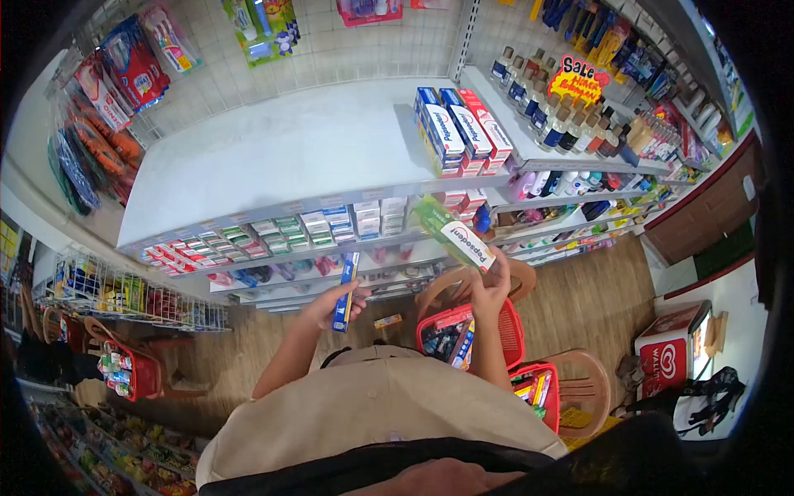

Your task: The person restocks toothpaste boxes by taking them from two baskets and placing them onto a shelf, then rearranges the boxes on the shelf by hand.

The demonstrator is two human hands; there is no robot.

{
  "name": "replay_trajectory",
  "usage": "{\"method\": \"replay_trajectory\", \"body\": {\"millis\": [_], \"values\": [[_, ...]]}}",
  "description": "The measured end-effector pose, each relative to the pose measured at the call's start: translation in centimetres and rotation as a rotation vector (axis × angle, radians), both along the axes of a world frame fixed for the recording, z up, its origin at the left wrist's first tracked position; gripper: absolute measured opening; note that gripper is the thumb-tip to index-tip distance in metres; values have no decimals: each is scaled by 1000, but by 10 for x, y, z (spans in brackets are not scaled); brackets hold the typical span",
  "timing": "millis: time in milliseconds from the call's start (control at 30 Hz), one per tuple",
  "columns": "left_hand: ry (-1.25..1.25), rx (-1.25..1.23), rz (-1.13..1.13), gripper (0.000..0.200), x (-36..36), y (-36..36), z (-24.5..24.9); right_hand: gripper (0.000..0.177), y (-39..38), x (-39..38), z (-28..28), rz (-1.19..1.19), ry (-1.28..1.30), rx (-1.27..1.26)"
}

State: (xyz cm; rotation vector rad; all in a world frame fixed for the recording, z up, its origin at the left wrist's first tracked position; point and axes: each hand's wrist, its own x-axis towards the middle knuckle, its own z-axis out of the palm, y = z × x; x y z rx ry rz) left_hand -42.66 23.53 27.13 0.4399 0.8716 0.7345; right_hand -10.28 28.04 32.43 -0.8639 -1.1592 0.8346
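My left hand (332, 304) is closed around a narrow blue box (346, 291), held upright in front of the lower shelves. In my right hand (490, 289) is a green and white Pepsodent toothpaste box (456, 235), tilted, with its label facing up. Behind it, on the white top shelf (273, 149), stand blue and red Pepsodent boxes (463, 131) in short rows at the right end. Rows of small toothpaste boxes (285, 233) fill the shelf below. A red basket (506, 333) with mixed packets sits on a chair below my right hand.
A second red basket (546, 397) rests by another brown plastic chair (589, 388). Perfume bottles (571, 128) with a sale sign (579, 78) stand on the right shelf. One small box (387, 321) lies on the wooden floor. Wire racks (136, 289) are at left.
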Motion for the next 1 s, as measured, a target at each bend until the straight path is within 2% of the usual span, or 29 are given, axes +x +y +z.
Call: {"method": "replay_trajectory", "body": {"millis": [367,433,500,533,633,767,1000], "values": [[36,-34,-28,44,11,-17,-5,59,18,-56,-9,-117,101,93],[24,-78,11,43,12,-18,-10,53,24,-73,-6,-85,161,122],[6,-113,6,43,12,-19,-14,42,28,-89,-2,-161,285,149],[-12,-147,-1,42,12,-20,-15,42,32,-93,-2,-158,286,150],[-32,-152,6,42,12,-24,-15,36,48,-103,-8,-185,160,55],[-20,-164,45,41,11,-29,-21,29,69,-114,-6,-239,42,165],[-57,-172,112,42,9,-38,-29,29,87,-123,-7,-342,-129,242]]}}
